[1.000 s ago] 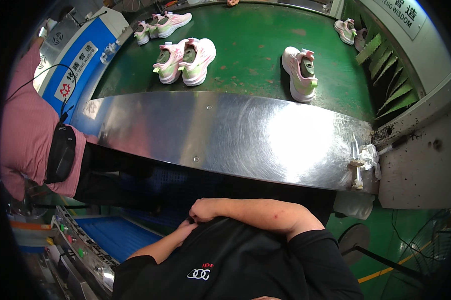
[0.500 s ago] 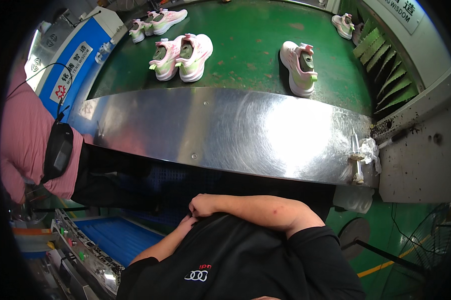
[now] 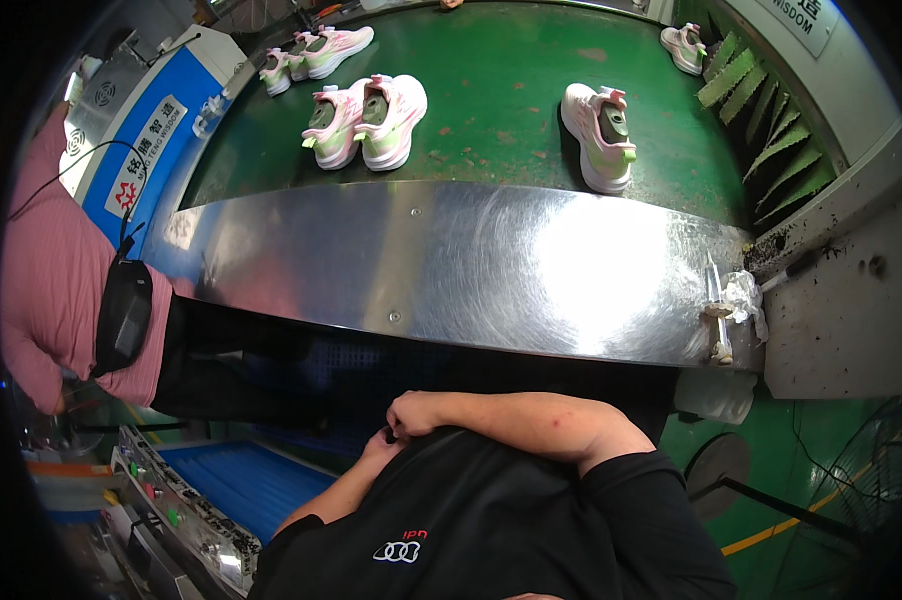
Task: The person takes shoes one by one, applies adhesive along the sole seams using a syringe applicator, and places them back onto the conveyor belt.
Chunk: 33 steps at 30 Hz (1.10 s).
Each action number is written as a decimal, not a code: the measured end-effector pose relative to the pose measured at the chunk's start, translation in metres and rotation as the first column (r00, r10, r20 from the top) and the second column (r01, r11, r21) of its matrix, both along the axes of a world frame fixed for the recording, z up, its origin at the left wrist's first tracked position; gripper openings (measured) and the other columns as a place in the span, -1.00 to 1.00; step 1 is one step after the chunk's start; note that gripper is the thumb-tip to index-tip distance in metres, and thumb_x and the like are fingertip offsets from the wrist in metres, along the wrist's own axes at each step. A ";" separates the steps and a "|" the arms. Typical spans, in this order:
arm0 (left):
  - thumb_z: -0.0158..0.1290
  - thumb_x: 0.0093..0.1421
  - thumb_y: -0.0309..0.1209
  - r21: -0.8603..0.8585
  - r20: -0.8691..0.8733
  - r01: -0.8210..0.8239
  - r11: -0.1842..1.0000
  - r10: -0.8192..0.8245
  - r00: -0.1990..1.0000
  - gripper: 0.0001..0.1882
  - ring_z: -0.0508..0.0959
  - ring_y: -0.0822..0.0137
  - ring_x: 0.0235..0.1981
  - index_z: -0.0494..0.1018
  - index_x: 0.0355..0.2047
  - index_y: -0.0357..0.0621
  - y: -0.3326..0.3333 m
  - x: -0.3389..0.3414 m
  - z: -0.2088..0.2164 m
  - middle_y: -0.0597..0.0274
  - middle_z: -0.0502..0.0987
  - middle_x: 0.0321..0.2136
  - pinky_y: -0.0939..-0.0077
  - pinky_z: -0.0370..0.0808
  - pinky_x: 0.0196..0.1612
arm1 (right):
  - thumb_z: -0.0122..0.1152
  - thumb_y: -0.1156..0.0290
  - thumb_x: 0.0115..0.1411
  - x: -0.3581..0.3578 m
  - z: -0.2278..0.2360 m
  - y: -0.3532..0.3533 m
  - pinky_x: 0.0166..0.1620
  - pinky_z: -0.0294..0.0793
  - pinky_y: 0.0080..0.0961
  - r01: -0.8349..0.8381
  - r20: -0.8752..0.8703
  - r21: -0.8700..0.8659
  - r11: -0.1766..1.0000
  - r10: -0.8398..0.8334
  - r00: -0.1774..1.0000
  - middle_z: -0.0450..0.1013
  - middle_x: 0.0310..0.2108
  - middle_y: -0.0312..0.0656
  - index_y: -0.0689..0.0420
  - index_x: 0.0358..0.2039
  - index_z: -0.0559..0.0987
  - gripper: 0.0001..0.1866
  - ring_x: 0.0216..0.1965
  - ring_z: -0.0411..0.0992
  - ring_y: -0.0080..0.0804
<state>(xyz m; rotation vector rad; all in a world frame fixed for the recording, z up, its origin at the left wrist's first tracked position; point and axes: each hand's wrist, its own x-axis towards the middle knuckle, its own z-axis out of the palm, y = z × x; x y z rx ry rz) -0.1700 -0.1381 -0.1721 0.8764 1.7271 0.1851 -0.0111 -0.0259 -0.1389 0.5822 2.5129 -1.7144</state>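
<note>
Evidently, the black shirt (image 3: 451, 500), on the near side of the metal ledge (image 3: 301, 250), is soft, limp cloth, best pinched by a fold. Also short of the ledge, the right hand (image 3: 412, 413) lies at the waist, elbow bent, fingers curled in, contents hidden; the left hand (image 3: 378, 445) meets it from below, its grip impossible to tell. Just beyond the ledge's right half, the single shoe (image 3: 583, 132) should prove light, with a pliant upper and springy sole; its heel offers a firm hold. Beyond the left half stands a matching pair of shoes (image 3: 401, 120).
</note>
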 end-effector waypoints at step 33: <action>-0.10 0.27 -0.04 0.383 0.703 0.090 0.919 -0.353 0.617 -0.48 0.50 0.40 -0.49 0.40 -0.17 -0.38 0.290 0.251 0.190 0.18 0.46 -0.44 0.63 0.47 -0.44 | 0.50 0.13 -0.31 0.384 0.186 -0.031 -0.02 0.34 -0.26 0.340 0.031 0.910 0.238 -0.856 0.517 0.30 -0.02 -0.05 0.14 0.04 0.36 -0.15 -0.05 0.31 -0.08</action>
